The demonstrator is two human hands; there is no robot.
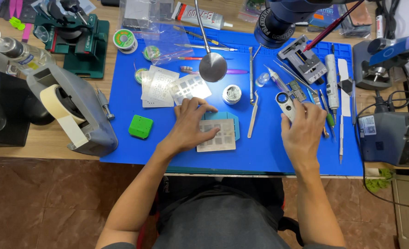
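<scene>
My left hand [190, 125] lies flat on a silver metal stencil plate [220, 136] that rests over a teal holder [230, 117] on the blue work mat [260, 157]. Its fingers are spread across the plate's left part. My right hand [302, 131] is at the mat's right side and grips a small white loupe-like tool [285, 102] with a round lens at its top. Tweezers [253, 115] lie between the two hands.
Several more stencil plates [167, 87] lie behind my left hand, beside a small round tin [232, 94] and a green square block [140, 126]. A tape dispenser [71, 110] stands at left, a microscope head [278, 20] above, a soldering station [391, 138] at right.
</scene>
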